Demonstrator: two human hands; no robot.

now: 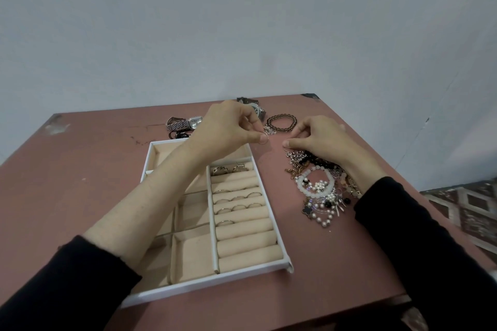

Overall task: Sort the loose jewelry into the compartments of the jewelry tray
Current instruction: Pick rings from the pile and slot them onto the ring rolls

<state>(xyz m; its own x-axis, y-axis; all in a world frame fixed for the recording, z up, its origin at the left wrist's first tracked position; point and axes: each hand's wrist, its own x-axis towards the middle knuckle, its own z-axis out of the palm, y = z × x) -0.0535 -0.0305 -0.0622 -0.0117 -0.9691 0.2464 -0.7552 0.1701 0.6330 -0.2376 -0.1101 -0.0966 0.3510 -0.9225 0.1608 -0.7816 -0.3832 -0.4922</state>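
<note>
A white jewelry tray [283, 247] with beige lining lies on the reddish table. Its right column of ring rolls holds several rings [238, 199]. My left hand [228, 126] reaches over the tray's far end and pinches a thin ring [264, 139] between thumb and forefinger, just past the tray's far right corner. My right hand [316, 137] rests at the top of a pile of loose jewelry [320, 185] and pinches another thin ring [287, 142]. The pile holds pearl bracelets, chains and dark beads.
A brown bead bracelet [282, 123] and two watches [185, 123] [258, 109] lie at the table's far side. The tray's left compartments look bare. A grey wall stands behind the table. Patterned floor [470, 209] shows past the right edge.
</note>
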